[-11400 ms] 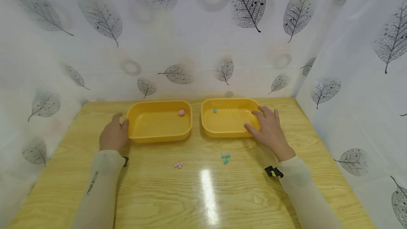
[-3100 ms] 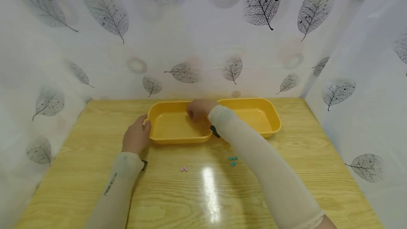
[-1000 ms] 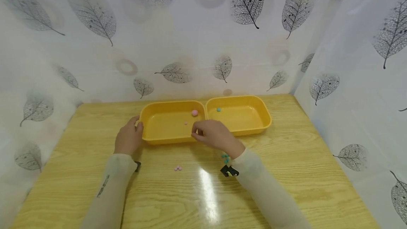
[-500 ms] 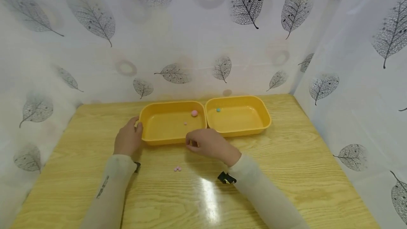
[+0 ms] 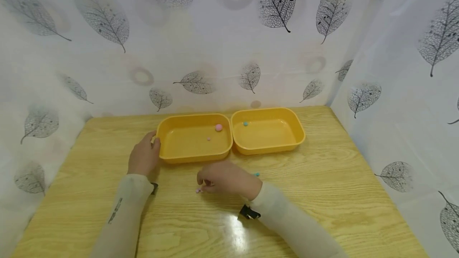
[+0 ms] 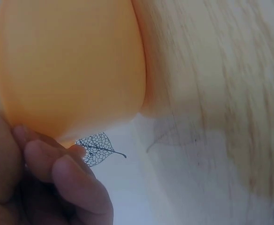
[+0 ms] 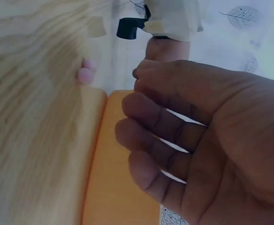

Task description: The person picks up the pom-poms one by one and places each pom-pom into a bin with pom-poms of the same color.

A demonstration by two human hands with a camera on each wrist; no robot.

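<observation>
Two yellow trays stand side by side on the wooden table (image 5: 322, 178). The left tray (image 5: 186, 146) holds a pink ball (image 5: 218, 127) and a small pink bead (image 5: 208, 139). A teal bead (image 5: 245, 123) lies in the right tray (image 5: 272, 134). My left hand (image 5: 143, 157) grips the left tray's left end, thumb on the rim; its fingers (image 6: 57, 164) curl against the tray wall (image 6: 71, 61). My right hand (image 5: 222, 178) hovers low over the table, fingers loosely bent, just right of the small pink beads (image 5: 198, 190). The pink beads (image 7: 85, 71) lie a little apart from my right hand (image 7: 197, 131).
Teal beads (image 5: 256, 174) peek out behind my right hand. White leaf-patterned curtains (image 5: 229, 51) close off the back, left and right of the table. A black strap (image 5: 248, 212) sits at my right wrist.
My right hand has drawn back from the left tray's front rim toward me and down to the pink beads. My left hand and both trays have stayed put.
</observation>
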